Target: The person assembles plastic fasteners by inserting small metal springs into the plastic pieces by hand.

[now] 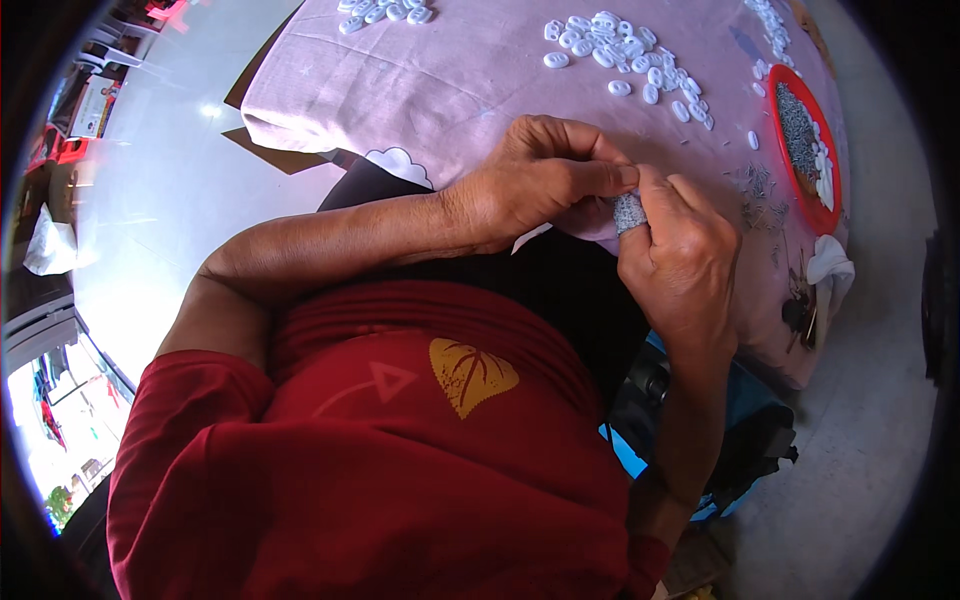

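My left hand (550,180) and my right hand (685,225) meet over the near edge of the table. Thumb and fingers of each are pinched together, their tips touching or almost touching. Whatever sits between the fingertips is too small and too covered to make out. A grey speckled wrap (629,213) goes around one finger of my right hand. Beyond the hands, many white oval plastic pieces (630,45) with holes lie in a loose heap. Small thin metal pieces (762,190), perhaps screws or pins, are scattered to the right of my right hand.
A pink cloth (400,90) covers the table. At its right edge a red tray (836,205) holds grey metal bits and white pieces. More white ovals (385,10) lie at the far left. A white rag (830,265) hangs near dark tools; a blue-black bag (740,430) is below.
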The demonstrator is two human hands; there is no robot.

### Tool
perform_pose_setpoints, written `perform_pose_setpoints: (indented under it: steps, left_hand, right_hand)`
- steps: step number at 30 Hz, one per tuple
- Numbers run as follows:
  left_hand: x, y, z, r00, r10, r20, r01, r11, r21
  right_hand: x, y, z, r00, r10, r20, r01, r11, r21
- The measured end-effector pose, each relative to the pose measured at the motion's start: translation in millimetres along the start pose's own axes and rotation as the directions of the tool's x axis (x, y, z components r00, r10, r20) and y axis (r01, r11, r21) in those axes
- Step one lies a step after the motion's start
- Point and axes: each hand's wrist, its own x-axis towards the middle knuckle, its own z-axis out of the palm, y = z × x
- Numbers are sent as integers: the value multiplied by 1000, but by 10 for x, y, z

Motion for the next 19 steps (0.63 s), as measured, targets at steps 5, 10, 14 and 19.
perform_pose_setpoints:
  steps: [5,10,14,19]
  left_hand:
    - [14,26,27,999,-13,-33,12,1000,-27]
    - [-11,108,36,994,-103,-46,99,992,-83]
    - [15,75,-1,997,-72,-19,71,996,-53]
    - [26,92,-22,994,-90,64,89,996,14]
  right_hand:
    - [11,-28,-28,999,33,-14,-33,999,15]
    - [2,-46,-21,988,80,-130,-63,990,129]
    - [-32,-17,15,982,75,-172,-54,990,127]
    - [-78,-21,38,981,55,-189,-29,990,138]
